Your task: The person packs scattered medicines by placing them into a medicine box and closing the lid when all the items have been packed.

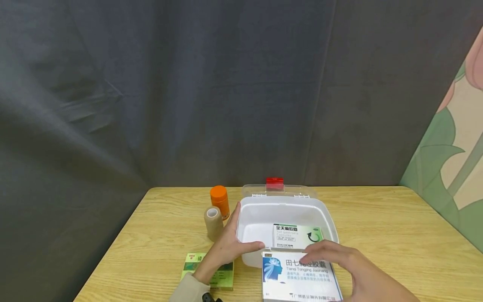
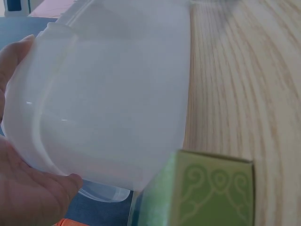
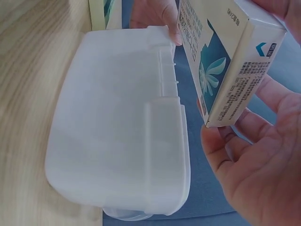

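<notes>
A white plastic storage box point(image 1: 260, 214) stands uncovered on the table. My left hand point(image 1: 226, 247) grips its near-left corner, the thumb along the front rim and the fingers at the left side; the left wrist view shows this hand point(image 2: 33, 188) against the box wall. A white-and-green capsule carton point(image 1: 296, 238) leans inside the box. My right hand point(image 1: 354, 264) holds a white medicine carton point(image 1: 298, 283) with a blue head picture, tilted just in front of the box. In the right wrist view its thumb and fingers pinch the carton point(image 3: 240, 84) from opposite sides.
Left of the box stand an orange-capped bottle point(image 1: 220, 201) and a beige bandage roll point(image 1: 214, 224). A yellow-green carton point(image 1: 225, 277) lies partly under my left forearm. The box's clear lid point(image 1: 254, 190) with a red latch point(image 1: 274, 182) hangs open behind, near the grey curtain point(image 1: 234, 92).
</notes>
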`<control>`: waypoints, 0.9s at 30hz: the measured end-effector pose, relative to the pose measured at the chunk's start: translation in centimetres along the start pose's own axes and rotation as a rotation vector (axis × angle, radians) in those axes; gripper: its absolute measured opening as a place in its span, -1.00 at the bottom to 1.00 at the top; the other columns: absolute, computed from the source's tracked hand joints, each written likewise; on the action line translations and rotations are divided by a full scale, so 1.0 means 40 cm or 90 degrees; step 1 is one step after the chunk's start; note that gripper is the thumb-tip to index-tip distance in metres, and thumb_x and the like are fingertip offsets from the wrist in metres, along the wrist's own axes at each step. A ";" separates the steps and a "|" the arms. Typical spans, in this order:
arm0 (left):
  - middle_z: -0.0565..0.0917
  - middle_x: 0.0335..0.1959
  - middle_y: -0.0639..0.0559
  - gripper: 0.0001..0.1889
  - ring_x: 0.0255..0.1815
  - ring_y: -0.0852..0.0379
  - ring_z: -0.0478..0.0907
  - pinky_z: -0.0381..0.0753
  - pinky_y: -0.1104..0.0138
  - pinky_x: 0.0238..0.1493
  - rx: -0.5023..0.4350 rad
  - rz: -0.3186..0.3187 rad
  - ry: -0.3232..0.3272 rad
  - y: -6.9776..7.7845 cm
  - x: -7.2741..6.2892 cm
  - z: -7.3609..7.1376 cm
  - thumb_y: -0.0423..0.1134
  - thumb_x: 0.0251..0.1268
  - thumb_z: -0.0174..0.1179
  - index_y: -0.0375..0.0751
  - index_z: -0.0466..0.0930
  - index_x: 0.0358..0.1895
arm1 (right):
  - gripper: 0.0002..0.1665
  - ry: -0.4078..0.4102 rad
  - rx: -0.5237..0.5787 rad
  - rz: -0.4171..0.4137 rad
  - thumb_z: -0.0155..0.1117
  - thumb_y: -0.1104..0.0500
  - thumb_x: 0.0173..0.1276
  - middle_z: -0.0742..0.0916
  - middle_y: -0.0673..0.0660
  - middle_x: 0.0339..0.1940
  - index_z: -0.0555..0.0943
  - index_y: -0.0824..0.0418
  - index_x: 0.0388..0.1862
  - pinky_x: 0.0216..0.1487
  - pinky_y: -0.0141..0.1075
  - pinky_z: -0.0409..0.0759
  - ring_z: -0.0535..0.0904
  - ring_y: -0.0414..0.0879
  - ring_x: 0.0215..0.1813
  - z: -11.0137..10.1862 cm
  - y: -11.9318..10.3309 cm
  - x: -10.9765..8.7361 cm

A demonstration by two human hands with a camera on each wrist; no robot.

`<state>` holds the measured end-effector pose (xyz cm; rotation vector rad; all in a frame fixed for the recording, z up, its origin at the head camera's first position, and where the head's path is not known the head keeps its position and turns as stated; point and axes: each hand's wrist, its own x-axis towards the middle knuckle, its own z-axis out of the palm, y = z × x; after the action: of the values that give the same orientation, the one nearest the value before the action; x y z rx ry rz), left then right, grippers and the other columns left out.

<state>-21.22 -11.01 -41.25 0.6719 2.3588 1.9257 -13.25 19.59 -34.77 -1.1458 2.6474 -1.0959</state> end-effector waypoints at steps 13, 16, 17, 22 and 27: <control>0.34 0.26 -0.30 0.22 0.08 -0.32 0.41 0.49 -0.08 0.10 -0.015 -0.003 -0.002 0.000 0.002 0.003 -0.19 -0.04 0.53 -0.03 -0.25 0.57 | -0.14 0.091 -0.091 0.045 0.66 0.01 -0.25 0.54 -0.23 0.16 0.51 -0.35 0.13 -0.01 0.02 0.51 0.46 -0.10 0.07 -0.016 0.006 0.009; 0.34 0.25 -0.30 0.22 0.08 -0.33 0.41 0.50 -0.09 0.10 -0.019 0.001 -0.001 -0.002 0.003 0.004 -0.20 -0.05 0.53 -0.03 -0.24 0.57 | -0.11 0.135 -0.129 -0.011 0.68 0.04 -0.30 0.58 -0.26 0.11 0.53 -0.30 0.12 -0.04 -0.18 0.53 0.49 -0.19 0.03 -0.019 0.011 0.016; 0.34 0.25 -0.31 0.23 0.08 -0.33 0.41 0.49 -0.09 0.10 -0.019 0.002 0.000 -0.003 0.003 0.004 -0.20 -0.05 0.54 -0.03 -0.24 0.57 | -0.11 0.148 -0.143 -0.027 0.68 0.06 -0.31 0.58 -0.26 0.10 0.54 -0.29 0.11 -0.05 -0.23 0.53 0.50 -0.20 0.03 -0.020 0.013 0.017; 0.34 0.26 -0.29 0.22 0.08 -0.31 0.42 0.49 -0.07 0.11 -0.016 0.000 0.000 -0.007 0.004 0.004 -0.20 -0.05 0.53 0.03 -0.24 0.57 | -0.15 0.161 -0.150 -0.003 0.68 0.07 -0.29 0.58 -0.29 0.08 0.56 -0.32 0.08 -0.05 -0.17 0.54 0.50 -0.22 0.04 -0.025 0.013 0.022; 0.33 0.28 -0.28 0.22 0.10 -0.29 0.41 0.49 -0.07 0.12 -0.008 -0.004 0.004 -0.006 0.003 0.002 -0.19 -0.05 0.54 0.01 -0.24 0.57 | -0.18 0.171 -0.139 0.006 0.67 0.10 -0.26 0.59 -0.27 0.10 0.57 -0.31 0.07 -0.07 -0.16 0.52 0.50 -0.20 0.03 -0.028 0.020 0.024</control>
<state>-21.37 -10.92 -41.48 0.6584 2.3480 1.9406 -14.80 19.98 -34.23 -1.0852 3.0412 -1.0457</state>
